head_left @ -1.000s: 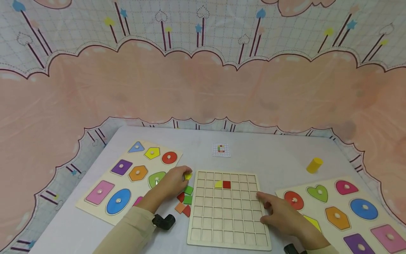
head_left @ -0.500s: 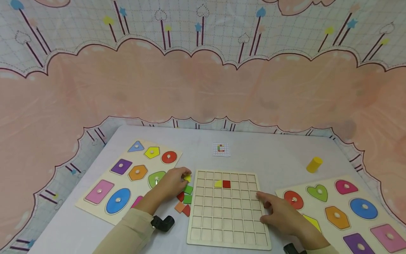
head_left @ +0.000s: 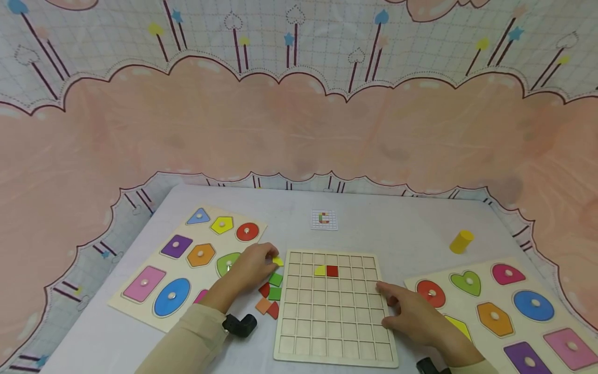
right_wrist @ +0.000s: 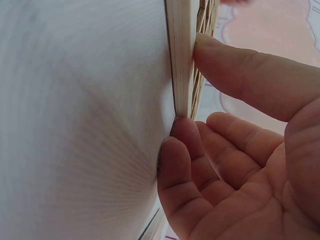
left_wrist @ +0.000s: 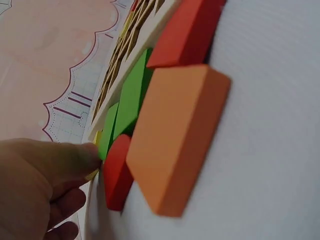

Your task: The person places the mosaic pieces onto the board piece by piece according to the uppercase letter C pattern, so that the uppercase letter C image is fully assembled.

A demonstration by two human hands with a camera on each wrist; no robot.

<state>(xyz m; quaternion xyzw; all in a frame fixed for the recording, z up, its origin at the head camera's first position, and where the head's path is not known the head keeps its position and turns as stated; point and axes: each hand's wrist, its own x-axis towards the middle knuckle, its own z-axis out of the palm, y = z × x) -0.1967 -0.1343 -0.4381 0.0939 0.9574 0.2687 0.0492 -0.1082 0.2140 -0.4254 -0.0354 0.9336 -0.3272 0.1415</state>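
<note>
My left hand (head_left: 252, 266) pinches a small yellow tile (head_left: 278, 261) at the upper left corner of the wooden grid board (head_left: 317, 314); the thumb hides most of it in the left wrist view. Just below lie green tiles (head_left: 275, 294), red tiles (head_left: 273, 310) and an orange tile (left_wrist: 165, 120), along the board's left side. A yellow tile with a curved edge (head_left: 320, 270) and a red square tile (head_left: 332, 271) sit side by side in the grid. My right hand (head_left: 413, 314) rests at the board's right edge, thumb touching the rim (right_wrist: 183, 65), other fingers loosely bent.
A knob-shape puzzle board (head_left: 154, 254) lies to the left, partly under my left arm. Another puzzle board (head_left: 506, 358) is at the right, partly behind my right hand. Beyond the grid are a small pattern card (head_left: 324, 226) and a yellow cylinder (head_left: 461, 242).
The yellow tile at my left fingertips has shifted slightly and shows a little more. My right hand stays at the board's edge; the whole head view has drifted slightly.
</note>
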